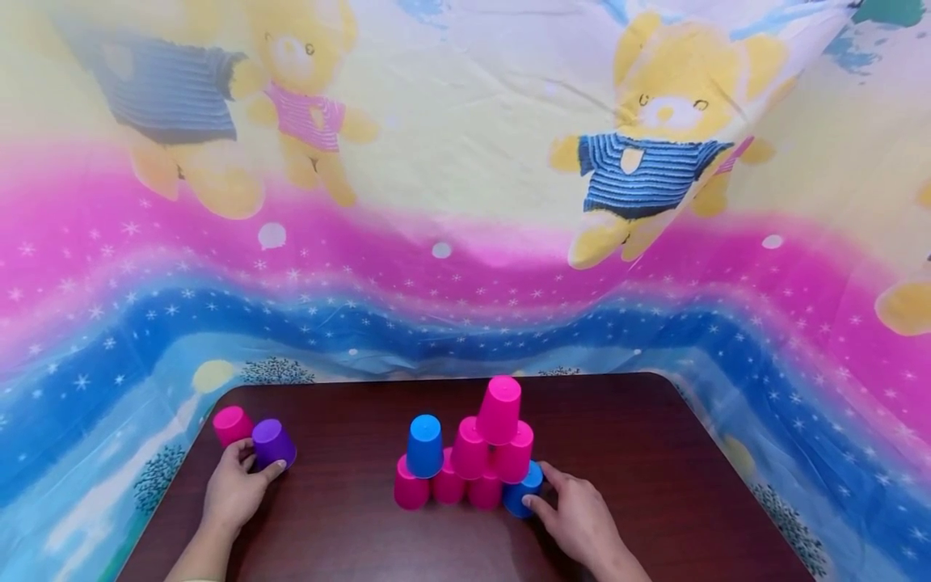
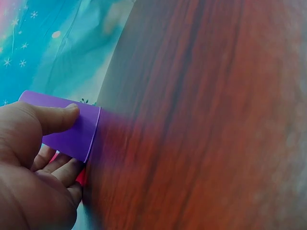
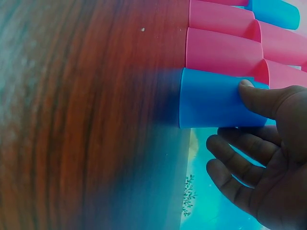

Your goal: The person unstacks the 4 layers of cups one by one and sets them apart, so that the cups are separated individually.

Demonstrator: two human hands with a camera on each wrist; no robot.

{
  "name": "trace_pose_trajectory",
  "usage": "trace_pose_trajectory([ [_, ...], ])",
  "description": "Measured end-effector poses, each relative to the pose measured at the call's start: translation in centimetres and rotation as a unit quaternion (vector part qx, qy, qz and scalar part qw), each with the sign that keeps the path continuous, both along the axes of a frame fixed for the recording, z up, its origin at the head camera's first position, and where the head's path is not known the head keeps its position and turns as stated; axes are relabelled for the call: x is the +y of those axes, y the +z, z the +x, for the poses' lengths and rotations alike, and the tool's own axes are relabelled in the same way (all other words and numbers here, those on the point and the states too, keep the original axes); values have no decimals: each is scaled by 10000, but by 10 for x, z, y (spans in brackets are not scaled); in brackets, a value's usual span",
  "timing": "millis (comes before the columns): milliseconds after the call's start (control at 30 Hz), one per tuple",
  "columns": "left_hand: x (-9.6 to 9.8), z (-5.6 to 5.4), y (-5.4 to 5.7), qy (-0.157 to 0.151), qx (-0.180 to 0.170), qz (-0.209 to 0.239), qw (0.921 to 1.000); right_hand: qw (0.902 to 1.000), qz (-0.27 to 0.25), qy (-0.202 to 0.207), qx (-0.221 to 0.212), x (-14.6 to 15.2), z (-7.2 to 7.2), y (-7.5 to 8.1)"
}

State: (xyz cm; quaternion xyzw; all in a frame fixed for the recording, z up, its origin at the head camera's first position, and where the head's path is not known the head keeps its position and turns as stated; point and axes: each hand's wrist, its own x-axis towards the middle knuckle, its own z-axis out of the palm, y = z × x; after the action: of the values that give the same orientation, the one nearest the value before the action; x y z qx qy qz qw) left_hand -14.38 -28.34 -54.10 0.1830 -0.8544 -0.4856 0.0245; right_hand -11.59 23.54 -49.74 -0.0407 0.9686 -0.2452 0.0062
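Note:
My left hand (image 1: 236, 489) grips an upside-down purple cup (image 1: 273, 443) between thumb and fingers on the table's left side. Right behind it stands a pink cup (image 1: 232, 426), partly covered by the purple one. With thumb and forefinger my right hand (image 1: 578, 517) pinches a blue cup (image 1: 522, 495) at the right end of a row of inverted cups; its other fingers spread below the cup in the right wrist view. Pink cups (image 1: 412, 487) make up the rest of that row. Above them sit another blue cup (image 1: 425, 447) and two pink cups (image 1: 470, 450), topped by one pink cup (image 1: 499, 410).
A dark brown wooden table (image 1: 349, 517) with rounded far corners carries everything. Behind and beside it hangs a cloth (image 1: 436, 202) printed with bears and snowflakes. Table surface separates the left pair of cups from the stack.

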Motion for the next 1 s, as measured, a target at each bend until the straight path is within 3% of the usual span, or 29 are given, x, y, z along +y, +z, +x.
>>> trace_pose_trajectory([
  [367,-1,0,-3,-26,-2,-80,10000,10000,7,64,64,0,0,-2],
  [533,-1,1,1,-53,51,1,10000,9996,26,149,248,1,1,-3],
  [1000,4,3,13,209,336,-41,9992,9997,42,112,200,2,2,-2],
])
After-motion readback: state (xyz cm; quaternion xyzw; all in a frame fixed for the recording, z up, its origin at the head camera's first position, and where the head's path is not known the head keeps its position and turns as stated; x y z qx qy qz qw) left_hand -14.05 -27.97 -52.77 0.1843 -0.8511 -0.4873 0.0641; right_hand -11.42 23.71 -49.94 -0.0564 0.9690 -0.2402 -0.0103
